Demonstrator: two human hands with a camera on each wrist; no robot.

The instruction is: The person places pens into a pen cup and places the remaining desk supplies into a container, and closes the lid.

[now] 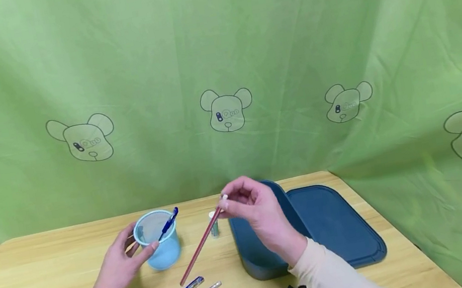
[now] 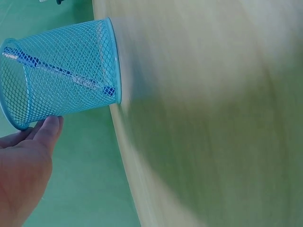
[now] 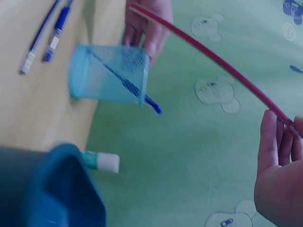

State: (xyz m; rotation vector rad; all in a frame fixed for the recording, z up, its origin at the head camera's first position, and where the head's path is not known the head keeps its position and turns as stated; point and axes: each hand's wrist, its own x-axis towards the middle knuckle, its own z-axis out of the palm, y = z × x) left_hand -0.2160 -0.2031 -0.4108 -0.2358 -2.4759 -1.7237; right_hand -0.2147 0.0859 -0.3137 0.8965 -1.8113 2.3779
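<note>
green curtain [image 1: 154, 70] behind the desk [image 1: 38, 283], its bear-head prints lettered "qee". the blue box [image 1: 249, 253] stands toward the desk's right edge. the mesh cup [image 1: 164, 253] stands left of middle, toward the far edge; the left hand [image 1: 119, 269] has its fingers partly spread round the cup. the right hand [image 1: 258, 211] has its fingers closed in a pinch on the white-tipped end of the red pencil [image 1: 202, 244], held aslant above the desk between cup and box. sound handling probably calls for a steady cup and a firm pinch, since so extreme a grip may let the pencil swing. print on the blue pen [image 1: 169, 222] in the cup is too small to read.
</note>
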